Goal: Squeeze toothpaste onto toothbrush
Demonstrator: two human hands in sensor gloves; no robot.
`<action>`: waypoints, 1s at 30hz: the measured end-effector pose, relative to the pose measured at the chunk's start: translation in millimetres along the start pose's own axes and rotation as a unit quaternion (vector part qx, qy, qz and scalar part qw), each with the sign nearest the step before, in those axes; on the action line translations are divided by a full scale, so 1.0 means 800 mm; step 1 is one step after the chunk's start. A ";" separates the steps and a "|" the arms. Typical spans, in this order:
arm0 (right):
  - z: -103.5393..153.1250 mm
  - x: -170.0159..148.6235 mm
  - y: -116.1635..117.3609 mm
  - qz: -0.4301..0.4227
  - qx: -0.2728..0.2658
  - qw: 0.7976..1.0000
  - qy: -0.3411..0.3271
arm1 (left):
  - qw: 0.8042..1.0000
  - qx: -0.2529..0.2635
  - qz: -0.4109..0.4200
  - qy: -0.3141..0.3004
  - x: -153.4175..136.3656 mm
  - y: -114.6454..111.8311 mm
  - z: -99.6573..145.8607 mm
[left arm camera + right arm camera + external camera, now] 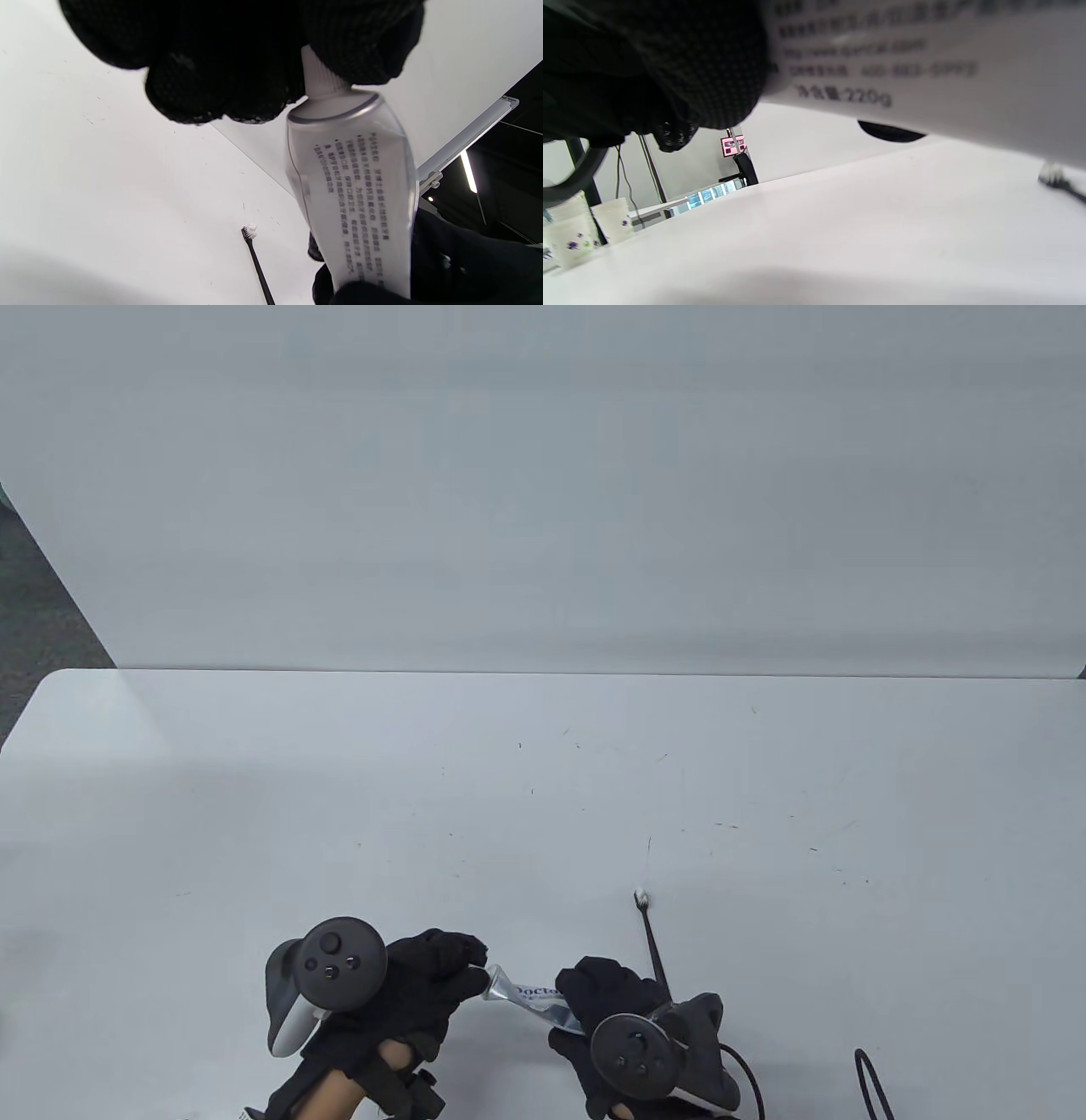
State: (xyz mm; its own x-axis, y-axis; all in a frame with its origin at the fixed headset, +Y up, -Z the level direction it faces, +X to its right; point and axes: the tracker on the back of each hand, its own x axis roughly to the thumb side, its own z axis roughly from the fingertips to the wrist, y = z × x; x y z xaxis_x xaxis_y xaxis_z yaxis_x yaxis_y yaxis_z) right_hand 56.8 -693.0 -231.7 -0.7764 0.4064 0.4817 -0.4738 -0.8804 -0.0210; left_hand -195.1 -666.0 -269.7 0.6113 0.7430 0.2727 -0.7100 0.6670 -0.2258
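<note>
From the table view, the left hand [416,984] pinches the cap end of the toothpaste tube [524,994] while the right hand [607,997] grips its body, above the bench [254,814]; the toothbrush [652,937] lies just beside. In the left wrist view the cap [319,78] sits between the fingers [360,42], so a hard squeeze could spurt paste. The right wrist view shows only tube and bench, so the tube slipping would go unseen.

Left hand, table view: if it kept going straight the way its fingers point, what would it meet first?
The left hand points right, fingers on the cap end of the toothpaste tube. Straight on lies the right hand gripping that tube; the toothbrush probably lies beyond.
</note>
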 end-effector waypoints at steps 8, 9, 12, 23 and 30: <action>-0.001 -0.007 -0.001 -0.096 0.030 0.994 0.029 | 0.989 0.105 0.074 0.067 -0.021 0.015 0.009; 0.000 -0.010 -0.004 -0.103 0.019 0.994 0.033 | 0.989 0.108 0.077 0.068 -0.025 0.021 0.010; 0.003 -0.025 -0.021 -0.132 -0.037 0.989 0.064 | 0.984 0.129 0.102 0.071 -0.035 0.040 0.015; -0.068 -0.041 0.038 -0.130 0.080 0.957 0.245 | 0.972 0.162 0.141 0.094 -0.059 0.055 0.016; -0.132 -0.041 0.101 -0.055 0.108 0.944 0.308 | 0.974 0.161 0.138 0.083 -0.055 0.054 0.017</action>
State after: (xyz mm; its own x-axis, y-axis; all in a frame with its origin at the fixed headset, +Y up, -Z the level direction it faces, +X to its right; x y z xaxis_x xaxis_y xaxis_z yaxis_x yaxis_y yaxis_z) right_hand -0.2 -751.6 -341.6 -0.8529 0.5051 -0.1317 -0.5220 -0.8265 0.2107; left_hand -257.8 -670.6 -279.1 0.4104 0.9082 0.0823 -0.9119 0.4082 0.0431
